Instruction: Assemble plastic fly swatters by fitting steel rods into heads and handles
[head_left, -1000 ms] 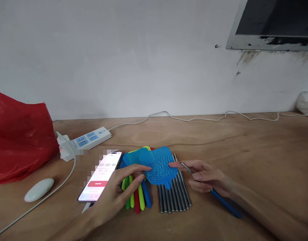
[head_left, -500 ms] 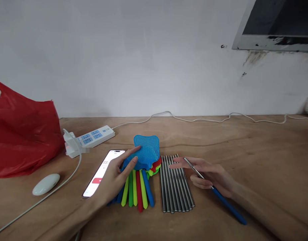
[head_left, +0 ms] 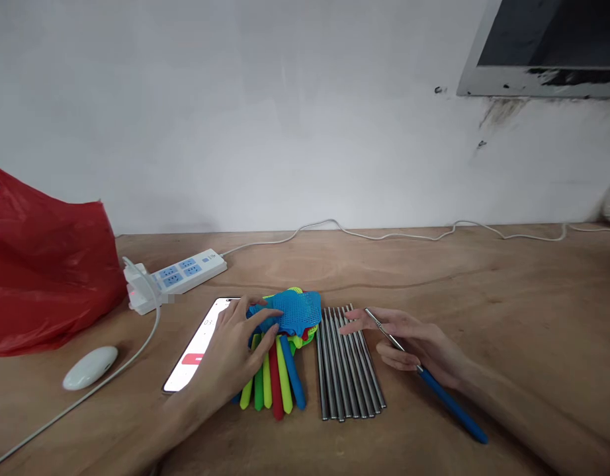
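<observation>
Blue mesh swatter head (head_left: pixel 292 311); green, yellow, red, blue handles (head_left: pixel 275 387); silver rods (head_left: pixel 347 377); blue-gripped silver stick (head_left: pixel 448 402); red bag (head_left: pixel 42 264).

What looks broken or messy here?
The wall under the dark frame, top right, has black stains and chipped paint. On the table, the left hand touches a blue swatter head lying crumpled over coloured handles. The right hand's blue-handled rod looks fine.

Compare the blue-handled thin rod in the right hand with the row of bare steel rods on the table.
The blue-handled thin rod has a blue grip; the bare steel rods show metal only. The blue-handled thin rod is held slanting in the right hand; the bare steel rods lie side by side on the wooden table. Both are slim, straight, silvery.
</observation>
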### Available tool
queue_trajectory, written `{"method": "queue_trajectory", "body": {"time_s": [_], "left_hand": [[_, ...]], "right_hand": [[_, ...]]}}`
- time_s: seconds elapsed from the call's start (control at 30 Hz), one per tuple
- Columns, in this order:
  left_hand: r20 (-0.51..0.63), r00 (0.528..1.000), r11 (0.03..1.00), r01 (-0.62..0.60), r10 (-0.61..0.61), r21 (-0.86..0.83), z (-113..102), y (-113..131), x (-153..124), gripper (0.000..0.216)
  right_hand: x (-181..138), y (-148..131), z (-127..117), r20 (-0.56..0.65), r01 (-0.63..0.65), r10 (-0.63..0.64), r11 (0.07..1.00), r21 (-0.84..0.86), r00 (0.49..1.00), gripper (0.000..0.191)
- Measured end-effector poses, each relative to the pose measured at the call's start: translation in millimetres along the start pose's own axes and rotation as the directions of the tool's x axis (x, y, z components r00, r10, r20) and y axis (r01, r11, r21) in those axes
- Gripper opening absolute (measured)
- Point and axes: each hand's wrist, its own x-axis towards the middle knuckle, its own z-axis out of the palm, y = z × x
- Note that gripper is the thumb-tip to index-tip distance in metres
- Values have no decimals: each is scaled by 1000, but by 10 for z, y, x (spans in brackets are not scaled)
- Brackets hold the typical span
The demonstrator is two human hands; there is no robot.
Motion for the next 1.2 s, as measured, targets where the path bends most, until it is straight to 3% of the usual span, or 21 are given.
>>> {"method": "queue_trajectory", "body": {"time_s": [0.1,0.43,0.67,0.77,0.97,1.1,1.2], "left_hand": [[36,999,1000,-9,9,-1,-9,17,-6,29],[67,998,999,-4,7,-42,-27,61,5,29],[51,999,997,-11,14,-71,-55,123,5,34],[82,994,994,-59,66,-92,-61,139,-2,38],[198,972,989,-103,123,-108,-29,127,-51,46],[243,965,992,-75,97,-98,-18,118,-59,48],[234,968,992,-70,92,-104,-19,126,-56,48]], "right_hand": [[45,24,9,-61,-29,27,999,-40,998,26],[122,85,-63,-318,-72,17,984,-163,948,49],[155,83,-147,-441,65,-86,996,-63,893,51],[115,56,-116,-492,120,-93,993,23,866,44],[122,80,-89,-534,178,-138,984,24,834,38],[162,129,-118,-603,247,-184,969,23,776,37],[178,143,-149,-665,336,-258,942,-13,701,36]]}}
